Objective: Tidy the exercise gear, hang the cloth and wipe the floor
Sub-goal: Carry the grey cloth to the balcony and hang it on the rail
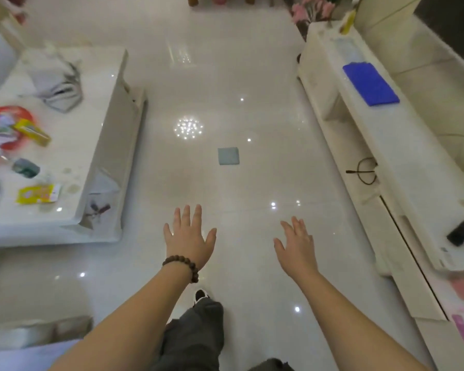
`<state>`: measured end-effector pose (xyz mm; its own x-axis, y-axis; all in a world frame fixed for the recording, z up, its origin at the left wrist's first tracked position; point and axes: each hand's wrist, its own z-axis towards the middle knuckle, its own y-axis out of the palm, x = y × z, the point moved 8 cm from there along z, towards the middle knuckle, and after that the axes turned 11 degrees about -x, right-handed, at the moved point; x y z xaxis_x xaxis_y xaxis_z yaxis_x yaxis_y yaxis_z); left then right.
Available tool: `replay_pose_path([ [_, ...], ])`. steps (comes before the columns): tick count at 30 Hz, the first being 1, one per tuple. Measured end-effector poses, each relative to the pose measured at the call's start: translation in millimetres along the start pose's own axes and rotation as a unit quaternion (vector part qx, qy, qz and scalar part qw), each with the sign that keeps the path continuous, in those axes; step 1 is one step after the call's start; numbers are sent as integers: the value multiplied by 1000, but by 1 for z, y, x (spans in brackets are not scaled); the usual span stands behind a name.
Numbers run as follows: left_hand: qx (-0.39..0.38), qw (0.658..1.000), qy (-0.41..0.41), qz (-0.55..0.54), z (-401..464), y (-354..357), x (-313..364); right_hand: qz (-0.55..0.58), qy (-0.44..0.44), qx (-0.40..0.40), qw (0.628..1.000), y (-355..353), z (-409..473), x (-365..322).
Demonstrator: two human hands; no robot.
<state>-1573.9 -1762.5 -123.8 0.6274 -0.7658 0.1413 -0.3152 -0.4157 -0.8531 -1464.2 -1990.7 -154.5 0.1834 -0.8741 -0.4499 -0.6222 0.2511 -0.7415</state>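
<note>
Both hands, the left hand (190, 235) and right hand (296, 243), reach forward with fingers spread, holding nothing, above the floor (225, 76). A folded cloth (228, 156) lies ahead of them.

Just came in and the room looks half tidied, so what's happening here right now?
A person stands on the glossy white floor with both arms stretched forward. The left hand and the right hand are open, fingers spread, holding nothing. A small grey-blue folded cloth lies on the floor ahead of them, untouched. A blue cloth sits on the long white cabinet to the right.
</note>
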Motion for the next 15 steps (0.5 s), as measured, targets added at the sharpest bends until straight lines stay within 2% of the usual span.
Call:
replay_pose_path([
  [4, -3, 1000, -2, -7, 56, -42, -54, -14, 5, 8, 1000, 1, 61, -74],
  [8, -10, 1000, -7, -21, 112, -76, -89, -20, 9, 3, 1000, -3, 113, -118],
  [15, -44, 999, -1, -13, 233, -105, -91, -4, 14, 7, 1000, -16, 224, -157],
])
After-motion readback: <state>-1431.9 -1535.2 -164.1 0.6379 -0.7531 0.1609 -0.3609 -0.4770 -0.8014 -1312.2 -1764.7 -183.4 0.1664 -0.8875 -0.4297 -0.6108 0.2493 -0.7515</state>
